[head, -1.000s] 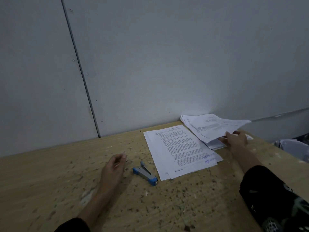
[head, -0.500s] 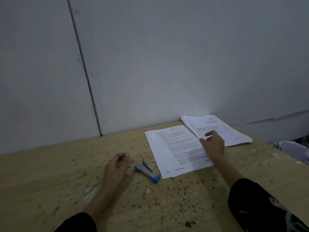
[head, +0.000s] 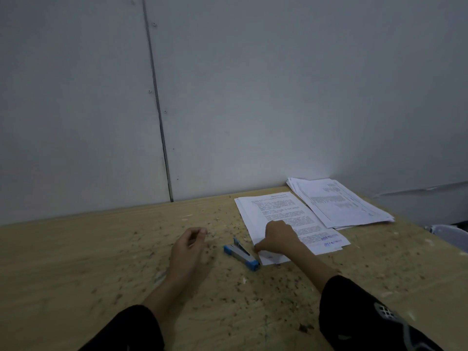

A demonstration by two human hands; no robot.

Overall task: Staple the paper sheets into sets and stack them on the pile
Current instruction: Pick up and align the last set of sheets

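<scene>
A loose stack of printed sheets [head: 278, 209] lies on the wooden table [head: 101, 262]. My right hand [head: 278, 238] rests on its near left part, fingers pinching the lower left corner. A blue and grey stapler [head: 241, 254] lies just left of that corner, touching the paper edge. My left hand [head: 187, 249] rests on the table left of the stapler, fingers loosely curled and holding nothing. The pile of stapled sets [head: 339, 202] lies at the back right by the wall, overlapping the loose stack's right edge.
A grey panel wall [head: 253, 97] closes the table's far side. The table's right edge runs diagonally behind the pile, and a pale bin [head: 450, 236] stands beyond it. Specks and scraps dot the tabletop.
My right hand left the stapled pile at the back right, crossed over the loose stack and now pinches its lower left corner. My left hand has barely moved.
</scene>
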